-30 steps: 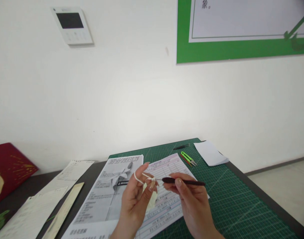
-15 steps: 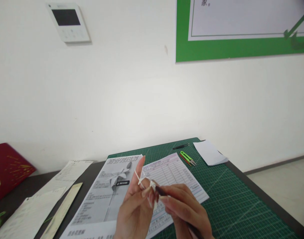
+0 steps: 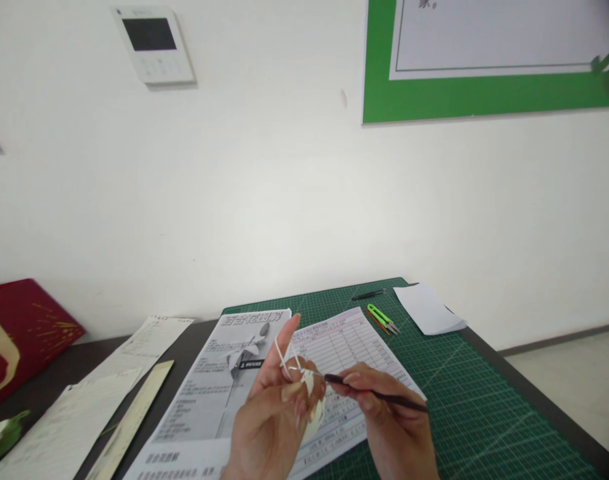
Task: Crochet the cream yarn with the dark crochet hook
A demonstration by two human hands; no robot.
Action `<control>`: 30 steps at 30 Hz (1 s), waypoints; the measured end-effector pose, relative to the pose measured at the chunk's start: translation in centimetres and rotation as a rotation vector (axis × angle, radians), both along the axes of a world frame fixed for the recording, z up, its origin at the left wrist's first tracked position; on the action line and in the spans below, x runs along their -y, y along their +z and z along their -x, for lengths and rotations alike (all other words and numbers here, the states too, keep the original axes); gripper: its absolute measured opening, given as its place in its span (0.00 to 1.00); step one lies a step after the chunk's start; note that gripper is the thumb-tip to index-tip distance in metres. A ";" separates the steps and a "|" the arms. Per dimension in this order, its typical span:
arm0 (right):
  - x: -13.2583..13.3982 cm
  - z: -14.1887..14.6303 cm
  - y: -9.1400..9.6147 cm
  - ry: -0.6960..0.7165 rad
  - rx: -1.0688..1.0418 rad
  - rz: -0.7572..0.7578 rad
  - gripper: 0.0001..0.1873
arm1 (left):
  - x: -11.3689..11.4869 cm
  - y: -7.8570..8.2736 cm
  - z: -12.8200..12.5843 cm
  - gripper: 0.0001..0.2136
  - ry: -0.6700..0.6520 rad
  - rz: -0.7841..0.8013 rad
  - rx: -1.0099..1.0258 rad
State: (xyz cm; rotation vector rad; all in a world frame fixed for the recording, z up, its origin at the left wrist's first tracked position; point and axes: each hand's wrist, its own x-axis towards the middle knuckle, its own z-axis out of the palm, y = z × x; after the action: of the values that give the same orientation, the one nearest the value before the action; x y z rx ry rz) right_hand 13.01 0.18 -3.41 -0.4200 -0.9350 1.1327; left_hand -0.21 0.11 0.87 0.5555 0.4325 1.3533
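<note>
My left hand (image 3: 274,420) pinched a tiny crocheted piece (image 3: 313,411) and white yarn (image 3: 282,352). My right hand (image 3: 387,417) gripped the crochet hook (image 3: 379,395); I think lots of stitching was left to do.

white yarn (image 3: 283,353) | dark hook (image 3: 379,395) | green gridded mat (image 3: 464,413)

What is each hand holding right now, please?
Left hand: closed, pinching looped white yarn.
Right hand: closed on a dark crochet hook.
</note>
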 end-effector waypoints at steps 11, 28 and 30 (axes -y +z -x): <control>-0.5 -0.9 -0.7 0.143 -0.132 0.112 0.06 | 0.0 0.3 0.4 0.28 -0.005 -0.065 0.022; -0.6 -1.6 -0.2 0.230 -0.112 0.095 0.04 | -0.6 -1.0 1.2 0.24 -0.109 -0.206 0.046; -0.7 -1.8 -0.1 0.251 -0.082 0.063 0.04 | -0.6 -1.0 1.2 0.24 -0.113 -0.209 0.044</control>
State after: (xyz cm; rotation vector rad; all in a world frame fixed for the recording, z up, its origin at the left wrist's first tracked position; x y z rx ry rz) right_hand 14.85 0.86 -3.52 -0.3103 -0.8988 1.4000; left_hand -1.45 0.74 -0.10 0.7105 0.2208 1.3069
